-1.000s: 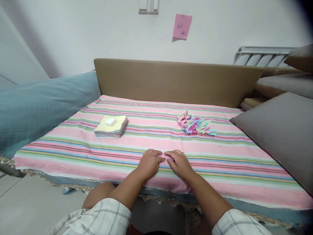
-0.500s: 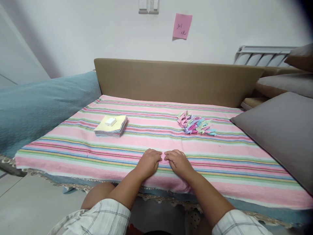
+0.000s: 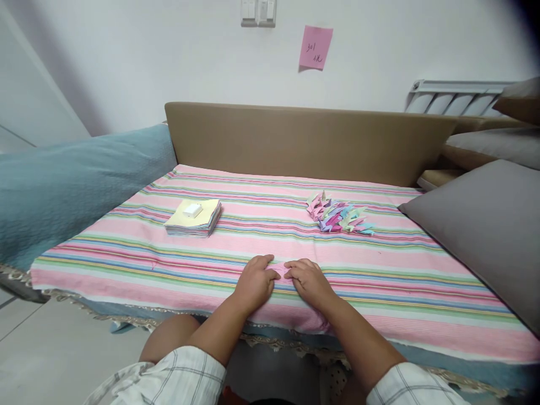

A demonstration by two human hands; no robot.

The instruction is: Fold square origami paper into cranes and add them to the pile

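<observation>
A small pinkish piece of paper [image 3: 279,269] lies low on the striped cloth between my hands, hard to tell from the pink stripes. My left hand [image 3: 255,284] rests at its left side, thumb on the paper and index finger stretched a little apart from the thumb. From the right, my right hand [image 3: 311,283] pinches its edge with bent fingers. Beyond the hands to the right is a heap of folded paper cranes [image 3: 337,216] in pink, purple, green and blue. A stack of square coloured paper [image 3: 202,218], yellow on top, sits at the left with a small white box [image 3: 193,210] on it.
The striped cloth [image 3: 253,191] covers a sofa seat. A tan backrest [image 3: 295,140] stands behind, a blue covered armrest [image 3: 84,174] at the left. Grey cushions [image 3: 485,225] are piled on the right. A pink note [image 3: 315,48] sticks to the wall below switches [image 3: 258,12].
My left index finger has lifted and spread away from the thumb. The right hand stays nearly in place at the paper. The view has shifted very slightly.
</observation>
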